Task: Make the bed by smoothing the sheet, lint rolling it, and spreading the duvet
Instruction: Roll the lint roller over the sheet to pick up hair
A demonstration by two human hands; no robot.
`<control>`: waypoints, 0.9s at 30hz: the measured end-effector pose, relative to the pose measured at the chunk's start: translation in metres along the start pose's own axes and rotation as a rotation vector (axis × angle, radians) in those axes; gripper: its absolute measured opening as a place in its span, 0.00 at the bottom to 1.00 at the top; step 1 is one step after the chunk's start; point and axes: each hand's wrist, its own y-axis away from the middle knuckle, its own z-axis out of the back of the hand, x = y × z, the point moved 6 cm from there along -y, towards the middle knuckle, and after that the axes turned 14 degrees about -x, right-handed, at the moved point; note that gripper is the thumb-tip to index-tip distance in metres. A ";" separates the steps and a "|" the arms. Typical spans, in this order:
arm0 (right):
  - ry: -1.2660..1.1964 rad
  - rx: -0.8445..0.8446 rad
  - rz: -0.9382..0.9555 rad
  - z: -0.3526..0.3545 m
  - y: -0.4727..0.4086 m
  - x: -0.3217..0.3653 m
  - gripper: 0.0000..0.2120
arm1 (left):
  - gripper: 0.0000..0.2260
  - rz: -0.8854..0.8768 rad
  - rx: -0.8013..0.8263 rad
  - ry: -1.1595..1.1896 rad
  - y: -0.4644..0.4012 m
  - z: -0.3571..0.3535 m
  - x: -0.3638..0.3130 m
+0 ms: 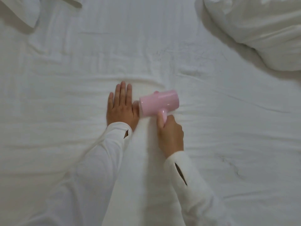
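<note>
A white sheet (65,95) covers the whole bed, with shallow creases across its middle. My left hand (121,106) lies flat on it with straight fingers, pressing the cloth down. Just to its right, my right hand (171,134) grips the handle of a pink lint roller (158,101). The roller's pink drum rests on the sheet, touching the thumb side of my left hand. A bunched white duvet (260,30) is heaped at the upper right of the bed.
A white pillow (17,10) lies at the top left corner. Both my arms wear long white sleeves. Wrinkled sheet stretches out to the left and right of my hands.
</note>
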 end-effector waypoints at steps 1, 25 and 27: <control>0.003 0.007 -0.011 0.004 0.018 -0.016 0.25 | 0.28 -0.006 0.000 -0.007 0.000 0.000 0.000; -0.072 -0.040 -0.116 0.008 -0.106 0.038 0.29 | 0.27 -0.057 -0.040 0.008 -0.071 -0.023 -0.024; -0.076 -0.031 -0.108 0.006 -0.110 0.044 0.28 | 0.27 -0.052 -0.042 0.024 -0.070 -0.025 -0.023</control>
